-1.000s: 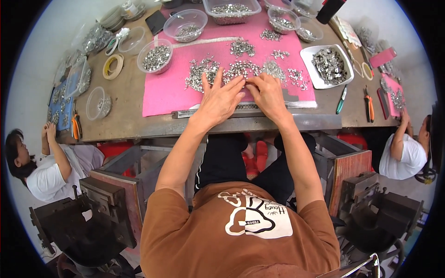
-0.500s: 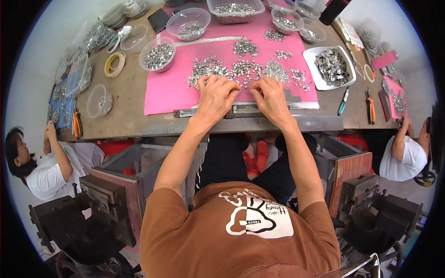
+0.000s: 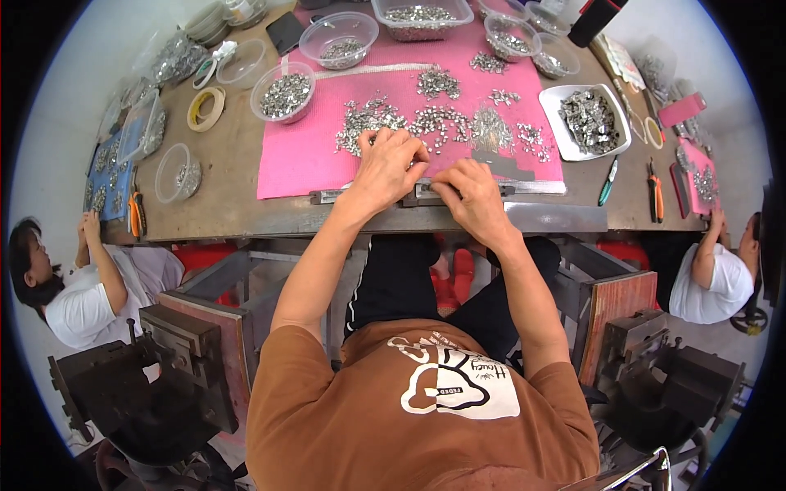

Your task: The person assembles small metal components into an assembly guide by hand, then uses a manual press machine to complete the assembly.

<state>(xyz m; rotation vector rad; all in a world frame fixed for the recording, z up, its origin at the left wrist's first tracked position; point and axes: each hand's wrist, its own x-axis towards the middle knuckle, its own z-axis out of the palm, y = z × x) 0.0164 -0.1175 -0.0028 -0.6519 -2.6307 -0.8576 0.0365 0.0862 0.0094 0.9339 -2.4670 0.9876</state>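
My left hand (image 3: 381, 173) is over the near edge of the pink mat (image 3: 299, 164), its fingers curled and thumb close to the fingertips; what they hold, if anything, is too small to make out. My right hand (image 3: 473, 195) is closed in a pinch, fingertips at a slotted metal bar (image 3: 424, 191) along the table's front edge. Something tiny may be in that pinch, but it is hidden. Just beyond my hands lie loose piles of small silvery metal pieces (image 3: 438, 123) and a heap of thin metal pins (image 3: 491, 129).
A white tray (image 3: 550, 100) of metal parts stands right of the mat. Clear plastic bowls (image 3: 283, 92) of small pieces stand left and behind. Green-handled tweezers (image 3: 607, 182), orange-handled pliers (image 3: 656, 192) and a tape roll (image 3: 205, 109) lie around. One person sits at each side.
My right hand has come down and slightly left onto the metal bar. My left hand has shifted slightly to the right, its fingers still curled.
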